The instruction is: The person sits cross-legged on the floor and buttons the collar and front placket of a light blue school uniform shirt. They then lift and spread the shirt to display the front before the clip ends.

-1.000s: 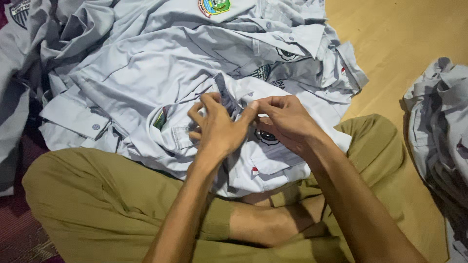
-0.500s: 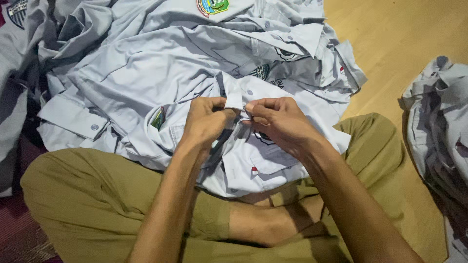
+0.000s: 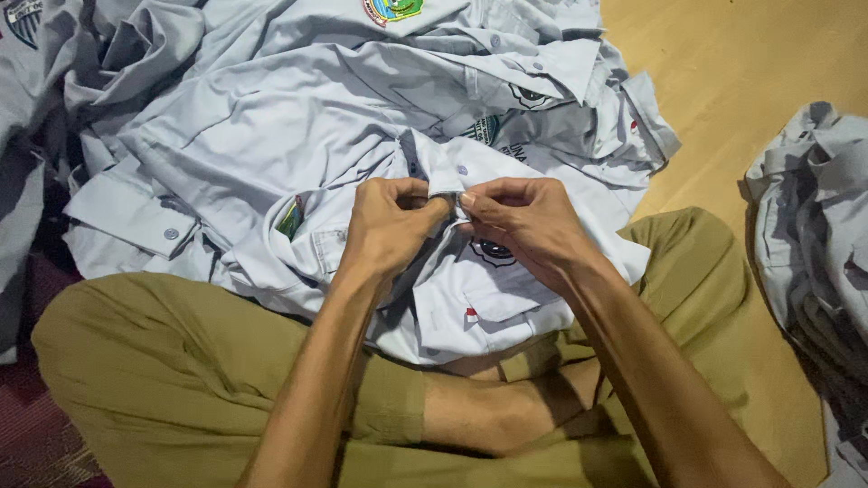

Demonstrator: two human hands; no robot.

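two hands pinch the front edge of a pale grey shirt (image 3: 488,298) lying across a seated person's lap.
left hand (image 3: 391,226) and right hand (image 3: 524,221) meet fingertip to fingertip, closed on the fabric by a button (image 3: 462,170); more grey shirts (image 3: 271,108) heaped behind, another stack (image 3: 818,235) on the wooden floor (image 3: 741,63).

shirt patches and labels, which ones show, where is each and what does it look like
Round crest patch: top edge of the shirt pile, green, yellow and red.
Dark emblem: on the chest of the shirt in the lap, under the right hand.
Small red-and-white flag tag: on that shirt's pocket.
Green sleeve patch: left of the left hand.
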